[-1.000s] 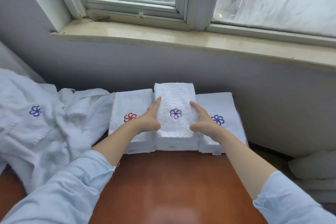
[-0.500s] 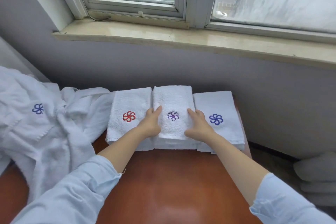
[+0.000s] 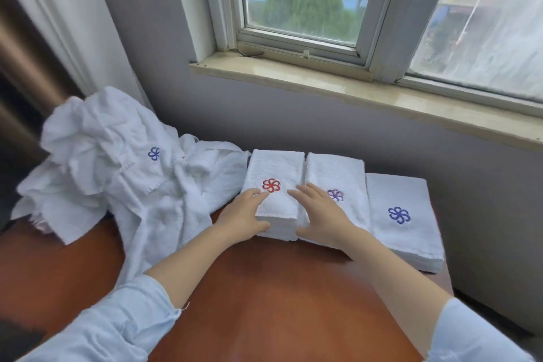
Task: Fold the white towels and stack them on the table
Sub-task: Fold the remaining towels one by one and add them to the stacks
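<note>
so 3 folded stacks are lined up side by side along the far edge of the table [image 3: 279, 303], under the window wall. the red-flower stack [image 3: 276, 173] is on the left, the purple-flower stack [image 3: 338, 176] is touching it in the middle, and the blue-flower stack [image 3: 402, 214] is set toward the far right corner.

the red-flower stack is bracketed by both hands. the left hand [image 3: 244, 214] is laid against its left side, fingers stretched flat over the top and thumb tucked at the near end. the right hand [image 3: 320, 214] is set along its right side, at the seam with the purple-flower stack, fingers flat and spread too. nothing is pinched or lifted, so both grips are best read as loose and flat, probably just squaring the stack up.

the bit that matters: the stack's long axis is pointed from the near edge to the far edge, so it's framed on its 2 long sides and any nudge would be made sideways.

the unfolded pile [image 3: 117, 173] is heaped over the left edge, a blue flower showing. it's much nearer the left hand, so that's probably the hand to be sent for the next towel.
</note>
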Available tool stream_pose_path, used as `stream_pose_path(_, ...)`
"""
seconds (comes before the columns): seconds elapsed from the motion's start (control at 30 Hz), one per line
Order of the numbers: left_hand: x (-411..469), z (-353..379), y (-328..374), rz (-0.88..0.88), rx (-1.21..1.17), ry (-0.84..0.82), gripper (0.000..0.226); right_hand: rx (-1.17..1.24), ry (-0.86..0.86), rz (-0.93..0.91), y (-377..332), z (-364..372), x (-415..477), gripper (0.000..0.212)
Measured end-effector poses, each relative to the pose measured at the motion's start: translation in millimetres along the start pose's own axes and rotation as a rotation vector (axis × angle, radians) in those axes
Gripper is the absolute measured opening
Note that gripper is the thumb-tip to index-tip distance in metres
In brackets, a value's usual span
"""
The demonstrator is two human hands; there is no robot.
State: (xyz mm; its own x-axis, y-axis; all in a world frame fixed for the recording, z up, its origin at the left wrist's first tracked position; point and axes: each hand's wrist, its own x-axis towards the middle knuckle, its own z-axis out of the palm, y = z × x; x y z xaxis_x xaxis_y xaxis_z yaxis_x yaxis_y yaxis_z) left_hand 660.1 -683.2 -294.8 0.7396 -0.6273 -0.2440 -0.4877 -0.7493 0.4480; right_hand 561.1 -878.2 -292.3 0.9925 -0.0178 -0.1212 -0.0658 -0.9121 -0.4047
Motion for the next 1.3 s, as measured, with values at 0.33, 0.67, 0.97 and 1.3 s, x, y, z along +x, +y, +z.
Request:
stream_pose_path(0.33,-49.2,-85.2,-152.7,-0.219,-0.009,0.159,0.078,-0.014,-0.010,-0.174,-135.6,32.4,104.2,0.081)
stream_pose_path(0.67,-46.7,-188.0,-295.1,-0.266,0.027,0.230,0.078,-0.011,-0.021,-0.179,-259.1,53.6,233.4,0.084)
stream_pose_path(0.97,21.5,-244.8,-350.6,-0.204,0.052,0.362,0.077,0.084,0.031,-0.058,-287.4,59.9,331.1,0.078)
stream_pose_path(1.3,95.5,-250.7,-375.5,-0.003,0.249,0.521,0.059,0.316,0.001,0.201,-268.1,89.4,417.0,0.072)
